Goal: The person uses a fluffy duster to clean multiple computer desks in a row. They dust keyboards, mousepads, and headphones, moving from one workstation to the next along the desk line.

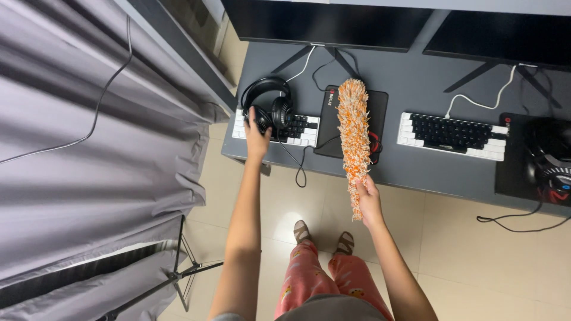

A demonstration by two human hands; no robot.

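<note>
My left hand (256, 134) grips the left ear cup of black headphones (270, 102) that rest on a black-and-white keyboard (279, 128) at the left end of a dark grey desk (416, 77). My right hand (369, 199) holds the lower end of a long fluffy orange-and-white duster (353, 131). The duster points up over the desk's front edge and lies across a black mouse pad (375, 113). A black mouse (374, 147) sits partly hidden behind the duster.
A second keyboard (453, 135) with a white cable, another headset (550, 163) on a black pad, and two dark monitors (327, 24) sit on the desk. Grey curtain (77, 160) and a light stand (178, 276) stand at left. Cables hang off the desk front over the tiled floor.
</note>
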